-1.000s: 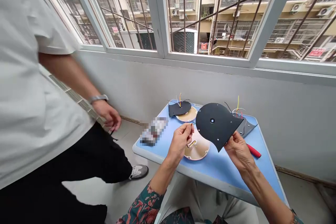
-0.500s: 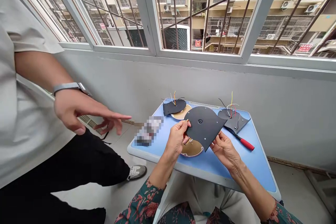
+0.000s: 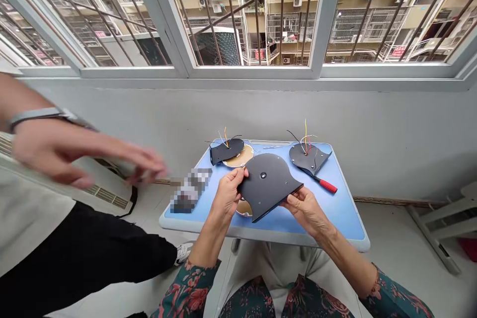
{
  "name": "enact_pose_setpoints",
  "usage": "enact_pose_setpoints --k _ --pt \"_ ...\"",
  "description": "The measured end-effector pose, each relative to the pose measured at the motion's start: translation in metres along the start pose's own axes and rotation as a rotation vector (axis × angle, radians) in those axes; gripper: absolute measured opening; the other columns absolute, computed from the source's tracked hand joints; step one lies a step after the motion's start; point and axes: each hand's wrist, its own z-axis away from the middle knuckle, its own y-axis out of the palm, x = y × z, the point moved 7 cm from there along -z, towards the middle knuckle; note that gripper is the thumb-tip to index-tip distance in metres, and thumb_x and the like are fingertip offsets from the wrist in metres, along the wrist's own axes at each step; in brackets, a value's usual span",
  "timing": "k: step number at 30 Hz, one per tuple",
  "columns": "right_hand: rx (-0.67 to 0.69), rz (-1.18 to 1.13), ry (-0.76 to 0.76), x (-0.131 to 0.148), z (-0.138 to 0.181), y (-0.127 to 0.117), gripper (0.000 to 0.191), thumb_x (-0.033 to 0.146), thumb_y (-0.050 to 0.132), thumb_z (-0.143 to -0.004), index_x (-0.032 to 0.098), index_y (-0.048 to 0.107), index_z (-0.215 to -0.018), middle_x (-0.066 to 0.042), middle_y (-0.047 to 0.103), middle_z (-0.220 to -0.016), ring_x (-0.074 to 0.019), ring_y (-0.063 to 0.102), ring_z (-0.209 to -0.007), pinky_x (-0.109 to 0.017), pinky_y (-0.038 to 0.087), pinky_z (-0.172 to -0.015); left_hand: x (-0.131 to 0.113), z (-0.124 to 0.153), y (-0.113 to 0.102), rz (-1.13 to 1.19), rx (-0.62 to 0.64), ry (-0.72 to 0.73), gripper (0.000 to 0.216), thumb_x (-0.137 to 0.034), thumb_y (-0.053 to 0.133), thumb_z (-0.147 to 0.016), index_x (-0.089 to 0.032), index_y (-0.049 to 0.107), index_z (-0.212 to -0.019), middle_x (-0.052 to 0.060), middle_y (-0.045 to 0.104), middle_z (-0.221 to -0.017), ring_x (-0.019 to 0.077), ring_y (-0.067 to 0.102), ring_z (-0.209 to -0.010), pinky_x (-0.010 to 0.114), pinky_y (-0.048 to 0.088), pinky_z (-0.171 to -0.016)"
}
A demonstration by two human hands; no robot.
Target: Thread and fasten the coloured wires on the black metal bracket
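Your left hand (image 3: 226,195) pinches the left edge of the black plate (image 3: 266,185), thumb on top and fingers curled beneath. Your right hand (image 3: 306,208) is closed on the plate's lower right edge. You hold the plate just below the middle of the frame, slightly tilted, above the blue desk (image 3: 337,216). A gold disc (image 3: 244,207) lies on the desk under the plate's lower left edge, mostly hidden by it.

Toward the back of the desk, left of centre, a smaller black plate with wires (image 3: 225,150) rests partly over a second gold disc (image 3: 243,159). To the right of it lies another wired black plate (image 3: 307,156), with a red-handled screwdriver (image 3: 323,184) just beside it.

At the left of the frame another person's hand (image 3: 74,151) reaches across, blurred, with a wristband (image 3: 37,115) on the wrist. It is well apart from your hands.
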Motion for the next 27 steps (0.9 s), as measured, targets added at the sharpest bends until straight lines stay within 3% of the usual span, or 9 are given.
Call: enact_pose_setpoints --k 5,10,13,15,19,22,27 --pt "-0.089 -0.032 -0.094 -0.017 0.004 0.013 0.042 0.048 0.088 -0.072 0.024 0.075 -0.103 -0.006 0.078 -0.103 -0.0225 0.071 -0.095 -0.044 0.055 -0.095 0.002 0.005 0.009 -0.004 0.013 0.009 0.055 -0.061 0.087 -0.058 -0.016 0.059 -0.075 -0.007 0.046 -0.066 0.0010 0.024 -0.041 0.017 0.010 -0.033" --pt "-0.131 0.096 -0.266 0.035 -0.001 -0.004 0.041 0.045 0.087 -0.073 0.025 0.072 -0.107 -0.004 0.078 -0.105 -0.0229 0.071 -0.098 -0.040 0.055 -0.094 -0.009 0.008 -0.003 -0.002 -0.025 0.066 0.057 -0.063 0.087 -0.060 -0.016 0.059 -0.076 0.000 0.060 -0.083 0.0048 0.050 -0.054 0.016 0.036 -0.043" --pt "-0.081 0.676 -0.502 0.071 0.003 0.004 0.019 0.033 0.074 -0.087 0.024 0.071 -0.104 -0.005 0.078 -0.100 -0.0215 0.071 -0.090 -0.036 0.056 -0.082 -0.015 0.009 -0.013 -0.005 -0.047 0.110 0.054 -0.060 0.086 -0.063 -0.015 0.062 -0.079 -0.002 0.059 -0.076 0.0045 0.050 -0.055 0.015 0.038 -0.049" --pt "0.011 0.959 -0.626 0.073 0.010 0.024 0.003 0.021 0.069 -0.089 0.022 0.070 -0.091 -0.006 0.078 -0.097 -0.0207 0.068 -0.082 -0.035 0.053 -0.076 -0.013 0.010 -0.015 -0.007 -0.031 0.105 0.051 -0.059 0.085 -0.066 -0.015 0.062 -0.078 -0.005 0.053 -0.066 0.0029 0.041 -0.049 0.015 0.030 -0.046" --pt "0.261 1.402 -0.941 0.045 0.031 0.075 0.027 0.004 0.043 -0.094 0.021 0.058 -0.080 -0.012 0.075 -0.123 -0.0181 0.057 -0.067 -0.036 0.044 -0.062 -0.002 0.013 -0.018 -0.021 -0.004 0.088 0.051 -0.061 0.083 -0.069 -0.016 0.059 -0.076 -0.008 0.045 -0.057 0.0030 0.028 -0.044 0.017 0.020 -0.043" --pt "0.271 1.394 -0.942 0.034 0.029 0.081 0.025 0.003 0.044 -0.093 0.022 0.056 -0.082 -0.010 0.075 -0.124 -0.0174 0.055 -0.066 -0.035 0.044 -0.060 0.001 0.014 -0.019 -0.050 0.010 0.088 0.053 -0.064 0.081 -0.070 -0.017 0.055 -0.073 -0.009 0.042 -0.055 0.0034 0.025 -0.044 0.019 0.017 -0.043" --pt "0.175 1.195 -0.742 0.044 0.004 0.052 0.019 0.012 0.057 -0.092 0.022 0.065 -0.106 -0.004 0.075 -0.088 -0.0164 0.065 -0.071 -0.028 0.053 -0.064 -0.001 0.015 -0.013 -0.099 0.015 0.143 0.053 -0.067 0.072 -0.077 -0.017 0.060 -0.088 -0.010 0.040 -0.055 0.0045 0.022 -0.045 0.019 0.014 -0.044"
